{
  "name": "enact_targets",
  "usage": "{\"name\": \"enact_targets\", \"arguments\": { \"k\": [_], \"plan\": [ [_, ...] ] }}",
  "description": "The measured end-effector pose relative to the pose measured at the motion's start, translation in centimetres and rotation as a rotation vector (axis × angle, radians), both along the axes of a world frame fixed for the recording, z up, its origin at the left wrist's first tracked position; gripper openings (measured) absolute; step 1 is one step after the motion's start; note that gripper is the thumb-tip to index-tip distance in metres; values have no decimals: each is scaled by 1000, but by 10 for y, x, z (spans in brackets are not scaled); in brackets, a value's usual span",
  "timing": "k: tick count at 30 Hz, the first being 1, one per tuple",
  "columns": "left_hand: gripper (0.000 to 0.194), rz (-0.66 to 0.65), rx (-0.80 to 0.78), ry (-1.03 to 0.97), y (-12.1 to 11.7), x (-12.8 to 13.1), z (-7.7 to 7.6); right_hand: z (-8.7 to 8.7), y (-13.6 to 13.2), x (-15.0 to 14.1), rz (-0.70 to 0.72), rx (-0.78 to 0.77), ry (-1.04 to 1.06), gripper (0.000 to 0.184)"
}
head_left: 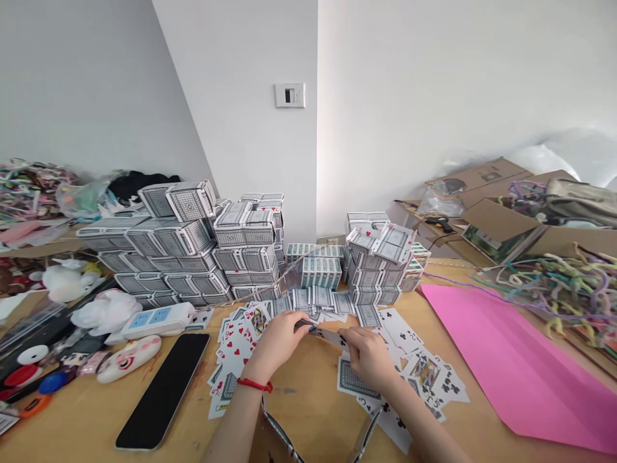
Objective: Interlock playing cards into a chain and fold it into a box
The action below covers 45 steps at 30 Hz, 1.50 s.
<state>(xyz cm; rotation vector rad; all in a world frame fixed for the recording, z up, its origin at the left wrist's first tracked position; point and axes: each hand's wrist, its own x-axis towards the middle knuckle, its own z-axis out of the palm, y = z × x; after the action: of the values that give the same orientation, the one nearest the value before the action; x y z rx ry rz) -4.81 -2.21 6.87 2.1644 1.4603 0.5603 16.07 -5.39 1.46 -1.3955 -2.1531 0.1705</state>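
Observation:
My left hand (pixel 285 333), with a red cord at the wrist, is closed in a pinch on one end of a playing card (pixel 330 335). My right hand (pixel 370 355) has its fingers closed on the card's other end. The card is seen nearly edge-on, so its value cannot be read. Loose heart cards (pixel 238 341) lie fanned beside my left wrist. Scattered club cards (pixel 402 329) surround my right hand, and a face-down card (pixel 354 376) lies by it. Behind both hands is a row of face-down cards (pixel 308 301).
Blocks built of folded cards (pixel 171 241) are stacked at the back left, with another stack (pixel 373 270) at the back right. A black phone (pixel 164 392) and a white power strip (pixel 159 319) lie left. Pink paper (pixel 520 373) lies right, near pipe cleaners (pixel 554 289).

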Motion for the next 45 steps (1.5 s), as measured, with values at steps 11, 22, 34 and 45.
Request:
{"name": "enact_targets", "arguments": {
  "k": [11,22,34,45],
  "plan": [
    [22,17,-33,-12,-2,3,7,-4,1,-1,-2,60,43,30],
    [21,44,-52,-27,-2,4,5,-4,-1,-4,7,68,83,27],
    [24,-37,-84,-46,-5,11,2,-4,-2,-6,52,75,93,28],
    [29,-57,-76,-62,-5,9,1,-2,-5,-10,74,61,119,28]
  ]
}}
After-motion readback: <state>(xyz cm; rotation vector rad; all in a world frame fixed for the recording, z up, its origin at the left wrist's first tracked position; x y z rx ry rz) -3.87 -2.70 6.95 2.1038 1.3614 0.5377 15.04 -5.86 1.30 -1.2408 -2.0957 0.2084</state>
